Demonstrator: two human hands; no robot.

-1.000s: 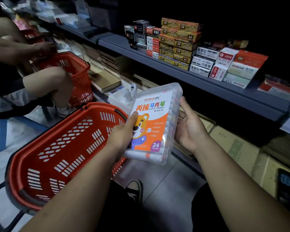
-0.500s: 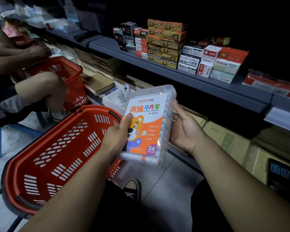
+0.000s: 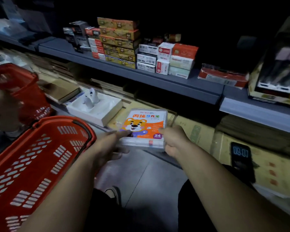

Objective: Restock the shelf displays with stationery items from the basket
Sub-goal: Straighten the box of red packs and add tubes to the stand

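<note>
A phone showing 09:07 sits among brown cardboard cartons.

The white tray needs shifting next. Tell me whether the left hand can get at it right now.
Probably not yet: the left hand grips the marker box. The white tray lies just beyond it with nothing between, so once freed it likely could.

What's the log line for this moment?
item: marker pack | left hand: holds it | right hand: holds it | where: below grey shelf

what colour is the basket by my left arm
The basket is red, clearest in the head view.
</note>
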